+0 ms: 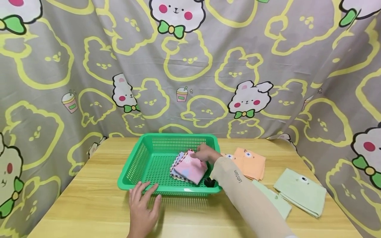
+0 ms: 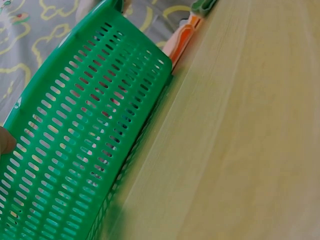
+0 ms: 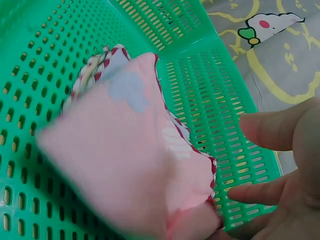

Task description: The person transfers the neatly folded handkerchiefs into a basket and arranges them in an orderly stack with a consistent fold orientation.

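A green plastic basket (image 1: pixel 184 189) with slotted walls stands on the table. In its right part lies a pink folded cloth (image 1: pixel 190 168) with a checked red-and-white edge, on top of other folded cloths (image 3: pixel 90 75). My right hand (image 1: pixel 205 153) reaches into the basket at the pink cloth. In the right wrist view its thumb and forefinger are spread apart beside the cloth, and the lower fingers are partly hidden at its corner. My left hand (image 1: pixel 144 208) rests with loosely spread fingers at the basket's front rim, a fingertip (image 2: pixel 6 141) showing there.
Right of the basket lie orange folded cloths (image 1: pixel 250 162) and light green folded cloths (image 1: pixel 302 191), partly behind the right sleeve (image 1: pixel 244 195). A grey patterned curtain (image 1: pixel 190 66) hangs behind the wooden table (image 1: pixel 98 185).
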Motion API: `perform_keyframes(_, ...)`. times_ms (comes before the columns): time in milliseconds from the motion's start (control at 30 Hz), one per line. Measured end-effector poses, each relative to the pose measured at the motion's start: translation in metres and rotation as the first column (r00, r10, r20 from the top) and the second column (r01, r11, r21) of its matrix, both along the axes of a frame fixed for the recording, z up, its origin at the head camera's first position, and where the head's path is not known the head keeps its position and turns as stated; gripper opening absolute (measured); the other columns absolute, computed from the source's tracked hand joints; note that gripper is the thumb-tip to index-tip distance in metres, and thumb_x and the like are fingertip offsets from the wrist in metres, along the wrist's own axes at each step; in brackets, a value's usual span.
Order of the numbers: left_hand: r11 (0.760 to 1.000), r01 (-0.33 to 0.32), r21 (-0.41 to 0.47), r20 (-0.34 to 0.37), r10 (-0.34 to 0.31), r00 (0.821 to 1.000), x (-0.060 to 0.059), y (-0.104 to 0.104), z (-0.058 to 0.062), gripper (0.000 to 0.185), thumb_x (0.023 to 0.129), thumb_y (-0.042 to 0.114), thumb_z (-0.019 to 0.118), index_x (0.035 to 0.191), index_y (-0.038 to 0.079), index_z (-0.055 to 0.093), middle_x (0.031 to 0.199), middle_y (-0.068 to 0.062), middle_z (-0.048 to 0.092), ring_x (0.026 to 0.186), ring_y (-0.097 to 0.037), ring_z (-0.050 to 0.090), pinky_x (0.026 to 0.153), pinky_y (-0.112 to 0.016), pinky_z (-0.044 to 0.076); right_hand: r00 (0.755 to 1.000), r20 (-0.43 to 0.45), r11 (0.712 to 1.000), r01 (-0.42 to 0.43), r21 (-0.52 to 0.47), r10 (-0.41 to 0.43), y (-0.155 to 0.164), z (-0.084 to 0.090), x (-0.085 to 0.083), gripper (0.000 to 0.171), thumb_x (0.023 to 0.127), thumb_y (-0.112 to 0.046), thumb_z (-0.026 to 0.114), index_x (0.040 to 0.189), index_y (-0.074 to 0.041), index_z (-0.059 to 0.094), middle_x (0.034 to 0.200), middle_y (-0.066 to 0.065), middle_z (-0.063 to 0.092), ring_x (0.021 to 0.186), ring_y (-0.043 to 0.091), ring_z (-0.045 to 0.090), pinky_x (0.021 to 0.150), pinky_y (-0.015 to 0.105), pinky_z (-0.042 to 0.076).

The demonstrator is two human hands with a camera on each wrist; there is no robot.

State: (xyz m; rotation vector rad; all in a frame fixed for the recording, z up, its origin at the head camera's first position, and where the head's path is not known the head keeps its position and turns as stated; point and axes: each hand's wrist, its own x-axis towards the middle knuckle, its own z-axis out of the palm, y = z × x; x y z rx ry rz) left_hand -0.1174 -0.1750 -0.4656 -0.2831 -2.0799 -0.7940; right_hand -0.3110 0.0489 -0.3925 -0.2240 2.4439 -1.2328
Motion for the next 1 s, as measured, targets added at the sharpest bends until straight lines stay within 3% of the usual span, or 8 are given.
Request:
perform_keyframes(300, 1.000, 0.001, 0.008, 0.010, -0.001, 1.000, 0.0007, 0.0007, 0.0000, 0.033, 0.075, 0.007, 0.074, 0.108, 0.005, 0.071, 0.118, -0.020, 0.059, 0.123, -0.046, 0.041, 0.103, -0.076, 0.010, 0.998, -0.004, 0.993, -0.057, 0.102, 0.058, 0.0014, 0.0034, 0.0038, 0.067, 0.093, -0.016, 0.064, 0.147, 0.006, 0.030, 0.151, 0.023, 0.032, 0.127, 0.035, 0.043, 0.101, 0.048, 0.042)
perform_keyframes(467, 1.000, 0.002, 0.005, 0.003, -0.002, 1.000, -0.0002, 0.0003, -0.0001, 0.033, 0.075, 0.007, 0.074, 0.108, 0.005, 0.071, 0.119, -0.018, 0.060, 0.123, -0.046, 0.041, 0.102, -0.076, 0.011, 0.997, 0.037, 0.983, -0.078, 0.166, 0.073, 0.0012, 0.0016, 0.0033, 0.074, 0.093, -0.021, 0.065, 0.150, 0.003, 0.024, 0.153, 0.021, 0.029, 0.134, 0.037, 0.036, 0.105, 0.051, 0.038)
perform_keyframes(633, 1.000, 0.003, 0.001, 0.003, -0.003, 1.000, 0.0000, 0.0009, 0.0008, 0.034, 0.074, 0.006, 0.074, 0.108, 0.005, 0.071, 0.119, -0.018, 0.059, 0.122, -0.046, 0.041, 0.102, -0.076, 0.011, 0.996, 0.069, 0.977, -0.069, 0.200, 0.056, 0.0000, -0.0023, 0.0011, 0.074, 0.091, -0.013, 0.065, 0.152, -0.001, 0.023, 0.154, 0.018, 0.028, 0.134, 0.036, 0.037, 0.095, 0.045, 0.045)
perform_keyframes(733, 1.000, 0.003, 0.001, 0.010, -0.003, 1.000, 0.0002, 0.0016, 0.0015, 0.035, 0.073, 0.004, 0.075, 0.108, 0.004, 0.071, 0.119, -0.018, 0.059, 0.122, -0.047, 0.041, 0.102, -0.076, 0.011, 0.994, 0.047, 0.963, -0.109, 0.245, 0.100, -0.0004, -0.0022, -0.0006, 0.060, 0.090, -0.009, 0.065, 0.143, 0.000, 0.040, 0.145, 0.017, 0.042, 0.125, 0.033, 0.047, 0.080, 0.039, 0.049)
perform_keyframes(833, 1.000, 0.001, 0.001, 0.013, -0.001, 1.000, 0.0003, 0.0018, 0.0020, 0.034, 0.073, 0.004, 0.075, 0.107, 0.003, 0.071, 0.118, -0.019, 0.059, 0.122, -0.048, 0.041, 0.102, -0.077, 0.011, 0.988, 0.021, 0.954, -0.152, 0.259, 0.152, -0.0007, -0.0012, -0.0027, 0.045, 0.087, -0.003, 0.065, 0.131, -0.001, 0.055, 0.129, 0.014, 0.055, 0.099, 0.026, 0.056, 0.066, 0.034, 0.047)
perform_keyframes(1000, 1.000, 0.004, -0.002, 0.004, -0.004, 1.000, 0.0006, 0.0017, 0.0029, 0.033, 0.074, 0.004, 0.075, 0.107, 0.002, 0.070, 0.117, -0.021, 0.059, 0.122, -0.048, 0.041, 0.101, -0.077, 0.011, 0.981, -0.003, 0.968, -0.192, 0.163, 0.195, 0.0003, -0.0009, -0.0047, 0.045, 0.084, 0.009, 0.052, 0.126, -0.003, 0.059, 0.111, 0.013, 0.057, 0.067, 0.020, 0.044, 0.054, 0.030, 0.038)
